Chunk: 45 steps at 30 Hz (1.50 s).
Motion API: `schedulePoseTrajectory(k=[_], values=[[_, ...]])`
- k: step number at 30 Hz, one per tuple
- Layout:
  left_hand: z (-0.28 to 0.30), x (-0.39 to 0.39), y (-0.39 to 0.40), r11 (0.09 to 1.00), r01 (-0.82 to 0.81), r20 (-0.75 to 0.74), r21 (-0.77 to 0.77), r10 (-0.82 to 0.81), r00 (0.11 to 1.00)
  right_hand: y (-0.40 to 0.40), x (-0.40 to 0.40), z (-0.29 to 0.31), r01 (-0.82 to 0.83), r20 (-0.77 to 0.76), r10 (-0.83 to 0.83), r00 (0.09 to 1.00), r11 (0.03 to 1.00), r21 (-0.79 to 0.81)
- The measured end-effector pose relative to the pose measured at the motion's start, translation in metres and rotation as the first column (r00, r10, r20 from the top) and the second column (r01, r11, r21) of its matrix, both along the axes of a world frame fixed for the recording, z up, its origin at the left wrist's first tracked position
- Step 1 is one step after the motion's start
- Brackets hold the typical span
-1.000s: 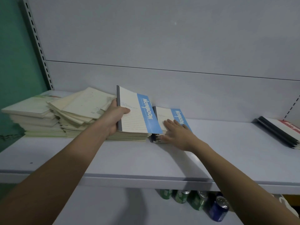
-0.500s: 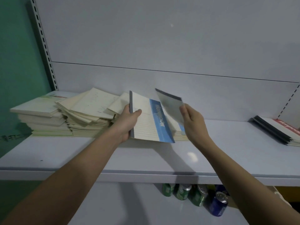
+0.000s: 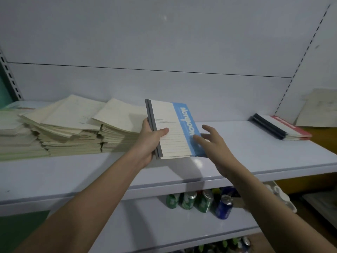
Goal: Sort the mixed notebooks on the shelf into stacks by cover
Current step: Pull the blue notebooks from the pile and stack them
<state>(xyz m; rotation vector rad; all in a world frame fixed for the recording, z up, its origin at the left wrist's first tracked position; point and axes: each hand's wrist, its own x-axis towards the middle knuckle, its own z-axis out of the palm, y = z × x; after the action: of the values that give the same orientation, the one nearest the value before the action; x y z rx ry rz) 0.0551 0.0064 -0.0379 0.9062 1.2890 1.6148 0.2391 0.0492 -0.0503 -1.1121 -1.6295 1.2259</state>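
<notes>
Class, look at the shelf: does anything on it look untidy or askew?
Yes. The cream notebook piles at the shelf's left are fanned and crooked, covers jutting at different angles. The red-edged stack at right lies squarer, edges nearly aligned.

White shelf, pale back panel. Left end: cream notebook stacks, several side by side, upper covers askew and fanned. Right end: small stack of red-and-white notebooks, dark spines toward centre. Beyond those, pale sheet, possibly card, propped against back.
</notes>
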Motion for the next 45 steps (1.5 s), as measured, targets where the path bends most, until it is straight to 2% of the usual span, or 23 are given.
schedulePoseTrajectory(k=[2, 8, 10, 15, 19, 23, 25, 28, 30, 31, 33, 35, 36, 39, 41, 43, 45], values=[[0.001, 0.017, 0.008, 1.000, 0.022, -0.034, -0.013, -0.023, 0.999, 0.008, 0.013, -0.003, -0.081, -0.149, 0.054, 0.987, 0.980, -0.183], [-0.008, 0.082, 0.051, 0.977, 0.179, -0.074, -0.119, -0.189, 0.979, 0.056, 0.071, -0.027, -0.007, -0.262, -0.052, 0.964, 0.975, -0.222], [-0.020, 0.111, 0.071, 0.958, 0.238, -0.119, -0.158, -0.258, 0.959, 0.082, 0.103, -0.035, 0.064, -0.245, -0.110, 0.963, 0.980, -0.188], [-0.043, 0.203, 0.121, 0.938, 0.295, -0.260, -0.184, -0.336, 0.905, 0.146, 0.192, -0.052, 0.152, -0.084, -0.159, 0.984, 0.984, -0.091], [-0.054, 0.263, 0.161, 0.930, 0.295, -0.446, -0.219, -0.364, 0.818, 0.196, 0.245, -0.060, 0.180, 0.066, -0.177, 0.982, 0.983, -0.036], [-0.064, 0.285, 0.198, 0.960, 0.129, -0.651, -0.247, -0.263, 0.712, 0.243, 0.266, -0.062, 0.178, 0.183, -0.177, 0.967, 0.984, 0.014], [-0.065, 0.289, 0.217, 0.957, 0.035, -0.759, -0.288, -0.251, 0.600, 0.262, 0.267, -0.060, 0.176, 0.256, -0.194, 0.947, 0.980, 0.091], [-0.068, 0.296, 0.237, 0.935, -0.088, -0.852, -0.345, -0.272, 0.448, 0.282, 0.262, -0.065, 0.166, 0.423, -0.267, 0.866, 0.951, 0.260], [-0.073, 0.297, 0.243, 0.940, -0.143, -0.877, -0.310, -0.224, 0.426, 0.286, 0.256, -0.075, 0.127, 0.574, -0.363, 0.733, 0.904, 0.409], [-0.077, 0.297, 0.244, 0.947, -0.165, -0.887, -0.277, -0.186, 0.422, 0.285, 0.253, -0.080, 0.116, 0.602, -0.417, 0.681, 0.873, 0.473], [-0.084, 0.292, 0.248, 0.954, -0.194, -0.894, -0.230, -0.129, 0.430, 0.281, 0.252, -0.084, 0.138, 0.575, -0.492, 0.654, 0.825, 0.548], [-0.089, 0.287, 0.252, 0.952, -0.218, -0.902, -0.216, -0.109, 0.419, 0.276, 0.256, -0.084, 0.151, 0.549, -0.495, 0.674, 0.819, 0.554], [-0.090, 0.286, 0.254, 0.950, -0.228, -0.909, -0.212, -0.106, 0.402, 0.275, 0.260, -0.083, 0.124, 0.572, -0.444, 0.690, 0.851, 0.511], [-0.093, 0.285, 0.257, 0.954, -0.225, -0.925, -0.197, -0.105, 0.364, 0.272, 0.278, -0.080, -0.046, 0.626, -0.166, 0.762, 0.950, 0.308], [-0.096, 0.282, 0.257, 0.960, -0.192, -0.921, -0.204, -0.121, 0.370, 0.273, 0.290, -0.078, -0.108, 0.513, -0.024, 0.858, 0.968, 0.225], [-0.099, 0.280, 0.255, 0.968, -0.147, -0.916, -0.202, -0.134, 0.378, 0.277, 0.295, -0.080, -0.101, 0.429, -0.013, 0.903, 0.965, 0.241], [-0.102, 0.278, 0.255, 0.976, -0.130, -0.920, -0.172, -0.112, 0.376, 0.280, 0.292, -0.086, -0.077, 0.443, -0.062, 0.894, 0.954, 0.289]])
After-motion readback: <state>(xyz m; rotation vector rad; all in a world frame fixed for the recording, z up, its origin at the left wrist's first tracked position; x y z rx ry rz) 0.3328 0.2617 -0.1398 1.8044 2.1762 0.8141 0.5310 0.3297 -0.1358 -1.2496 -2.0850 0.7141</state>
